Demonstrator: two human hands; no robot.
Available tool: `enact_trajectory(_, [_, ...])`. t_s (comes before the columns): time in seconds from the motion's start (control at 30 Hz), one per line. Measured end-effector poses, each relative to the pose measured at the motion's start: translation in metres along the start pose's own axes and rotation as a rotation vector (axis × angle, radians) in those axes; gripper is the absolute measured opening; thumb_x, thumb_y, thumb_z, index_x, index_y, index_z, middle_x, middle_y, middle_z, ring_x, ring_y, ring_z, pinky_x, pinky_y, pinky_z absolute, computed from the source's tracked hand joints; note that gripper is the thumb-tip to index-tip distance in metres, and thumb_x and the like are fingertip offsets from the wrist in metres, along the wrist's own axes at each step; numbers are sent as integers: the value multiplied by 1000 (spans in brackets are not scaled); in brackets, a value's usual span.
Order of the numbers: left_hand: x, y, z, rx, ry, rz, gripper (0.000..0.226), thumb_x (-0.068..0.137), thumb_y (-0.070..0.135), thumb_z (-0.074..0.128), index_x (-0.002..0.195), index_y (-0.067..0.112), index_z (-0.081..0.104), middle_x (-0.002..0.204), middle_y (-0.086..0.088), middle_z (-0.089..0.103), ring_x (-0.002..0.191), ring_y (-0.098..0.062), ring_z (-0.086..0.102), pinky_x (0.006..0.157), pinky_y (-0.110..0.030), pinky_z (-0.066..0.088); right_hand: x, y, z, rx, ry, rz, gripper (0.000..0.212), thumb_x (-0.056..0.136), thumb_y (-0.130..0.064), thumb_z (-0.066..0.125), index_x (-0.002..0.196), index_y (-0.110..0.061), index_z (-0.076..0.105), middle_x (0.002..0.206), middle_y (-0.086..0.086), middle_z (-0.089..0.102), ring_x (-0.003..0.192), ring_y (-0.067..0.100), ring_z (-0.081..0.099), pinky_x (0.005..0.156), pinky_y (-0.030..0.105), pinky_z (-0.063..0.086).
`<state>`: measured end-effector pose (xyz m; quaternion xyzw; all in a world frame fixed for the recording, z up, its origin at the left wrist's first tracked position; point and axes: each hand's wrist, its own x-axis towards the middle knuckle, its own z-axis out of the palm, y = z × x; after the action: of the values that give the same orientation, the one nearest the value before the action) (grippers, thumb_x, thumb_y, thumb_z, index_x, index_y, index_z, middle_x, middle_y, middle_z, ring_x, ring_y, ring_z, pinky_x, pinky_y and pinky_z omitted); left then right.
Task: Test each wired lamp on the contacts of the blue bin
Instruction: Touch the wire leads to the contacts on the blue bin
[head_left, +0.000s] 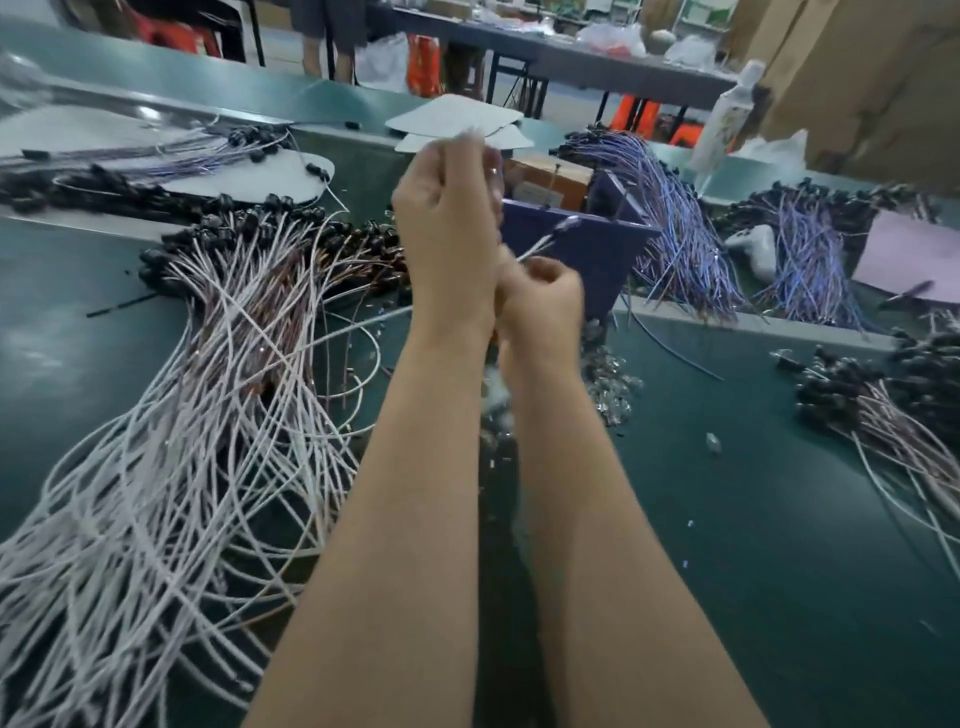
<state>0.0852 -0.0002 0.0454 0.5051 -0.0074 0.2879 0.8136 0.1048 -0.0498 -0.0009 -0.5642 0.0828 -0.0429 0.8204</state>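
Head view: both bare forearms are raised over the green desk (779, 467), the hands held close together in front of the blue bin (582, 244). The left hand (447, 228) is lifted higher, its fingers curled and pinched at the top around something pale and blurred that cannot be made out. The right hand (545, 301) sits lower and just beside the left wrist, its fingers closed around a thin white wire (535, 248) whose far end reaches toward the bin's near rim; whether it touches a contact cannot be told.

The bin is a dark blue, open-topped plastic box with sloping walls, standing on the desk just behind the hands. Thin upright metal pins (619, 203) are seen at its rim. A brown carton (550, 179) stands behind it, bearing a pale label whose print is too blurred to be read.

A large heap of white-wired lamps (182, 415) with black heads is spread over the left of the desk. Bundles of blue-wired lamps (675, 223) are draped to the right of the bin, and another heap (883, 405) lies at the far right. Small clear loose bulbs (608, 384) are scattered beneath the forearms. White card sheets (457, 122) lie behind the left hand. No legible writing is seen anywhere.
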Motion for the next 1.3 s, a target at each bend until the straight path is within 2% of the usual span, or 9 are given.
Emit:
enact_trajectory(0.1, [-7, -7, 21, 104, -376, -147, 40, 97, 28, 46, 59, 16, 51, 43, 8, 39, 34, -6, 29, 36, -15, 24, 14, -35, -48, 415, 39, 0, 19, 91, -2, 59, 107, 1, 50, 72, 6, 58, 55, 7, 54, 51, 14, 50])
enact_trajectory(0.23, [-24, -44, 47, 647, -655, -438, 52, 96, 49, 42, 62, 13, 58, 36, 8, 43, 28, -6, 33, 35, -11, 25, 21, -54, -105, 596, 151, -4, 7, 91, -3, 58, 85, 0, 60, 64, 5, 61, 48, 6, 57, 47, 14, 50])
enact_trajectory(0.33, [-40, -79, 56, 492, -535, -601, 45, 95, 49, 46, 77, 11, 61, 44, 8, 48, 32, -4, 36, 36, -11, 27, 23, -52, -136, 600, 293, -8, 12, 90, -1, 59, 78, -1, 59, 53, 2, 62, 41, 4, 57, 41, 12, 46])
enact_trajectory(0.43, [-52, -98, 59, 112, -418, -603, 24, 100, 23, 48, 82, 12, 59, 58, 4, 48, 40, -1, 39, 40, -11, 31, 24, -40, -153, 541, 369, -1, 14, 90, -3, 60, 76, -5, 58, 48, -2, 60, 39, 3, 56, 43, 12, 47])
enact_trajectory(0.53, [-57, -109, 56, 54, -365, -583, 24, 100, 10, 45, 82, 8, 61, 54, 6, 56, 43, 2, 47, 48, -9, 42, 29, -29, -154, 507, 328, -18, 18, 93, -7, 58, 76, -6, 54, 46, -2, 60, 42, 5, 58, 47, 15, 51])
enact_trajectory(0.73, [-59, -116, 50, -20, -317, -627, 22, 98, 9, 48, 83, 5, 63, 57, 6, 67, 51, 0, 60, 58, -11, 52, 32, -8, -144, 66, 138, -71, 18, 94, -5, 55, 76, -6, 59, 52, -4, 65, 47, 5, 59, 53, 16, 51])
enact_trajectory(0.87, [-56, -118, 47, -13, -239, -591, 20, 97, 10, 50, 82, 3, 61, 55, 5, 67, 50, 0, 61, 57, -12, 53, 34, -8, -148, 132, 241, -72, 22, 93, -9, 59, 70, -8, 59, 50, -4, 61, 46, 4, 56, 54, 15, 51])
enact_trajectory(1.0, [-57, -117, 46, 20, -219, -565, 25, 98, 15, 50, 78, 6, 61, 56, 3, 68, 46, 0, 58, 52, -12, 51, 32, -5, -147, 131, 147, -41, 23, 94, -12, 58, 71, -7, 59, 51, -5, 64, 47, 4, 57, 53, 14, 51])
enact_trajectory(1.3, [-48, -112, 40, -216, 22, -535, 31, 102, 19, 40, 83, 6, 61, 50, 6, 48, 38, 0, 34, 38, -13, 29, 29, -7, -147, 176, 175, -116, 23, 94, -12, 57, 71, -8, 57, 49, -5, 62, 44, 2, 56, 50, 13, 49])
